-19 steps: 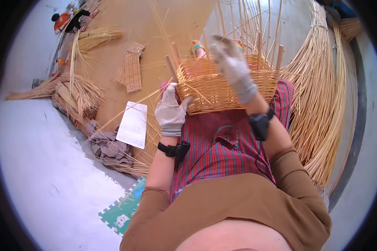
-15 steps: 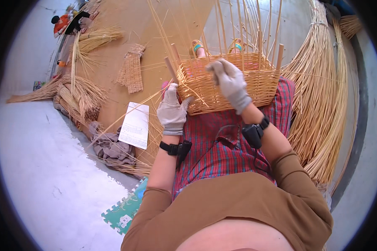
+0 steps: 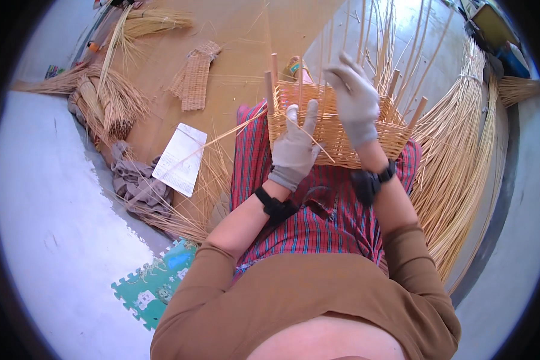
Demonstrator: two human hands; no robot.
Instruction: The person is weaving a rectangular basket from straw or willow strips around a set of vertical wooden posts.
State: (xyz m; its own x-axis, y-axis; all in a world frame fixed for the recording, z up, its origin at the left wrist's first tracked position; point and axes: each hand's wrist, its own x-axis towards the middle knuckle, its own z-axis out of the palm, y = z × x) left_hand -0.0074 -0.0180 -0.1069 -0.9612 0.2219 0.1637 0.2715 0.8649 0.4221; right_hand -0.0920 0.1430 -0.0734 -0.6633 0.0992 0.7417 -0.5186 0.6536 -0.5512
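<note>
A partly woven wicker basket (image 3: 342, 144) rests on my lap, with tall thin stakes rising from its far side and thicker wooden posts at its corners. My left hand (image 3: 295, 147), in a pale work glove, lies against the near wall toward the left, its fingers spread. A loose willow strand (image 3: 326, 153) sticks out beside its thumb. Also gloved, my right hand (image 3: 355, 99) is raised over the basket's middle near the stakes. Its fingers are stretched out, and I see nothing held in them. Long strands (image 3: 246, 123) run off the basket's left corner.
Large bundles of willow rods (image 3: 456, 162) lie to the right. More bundles (image 3: 108, 108) are at the far left. A woven panel (image 3: 196, 78), a printed sheet (image 3: 180, 159), a crumpled grey cloth (image 3: 135, 180) and a green foam mat (image 3: 141, 294) lie on the left.
My left hand has shifted from the basket's left corner onto its near wall. My right hand has risen and its fingers have straightened. The view has swung, and the basket appears slightly turned.
</note>
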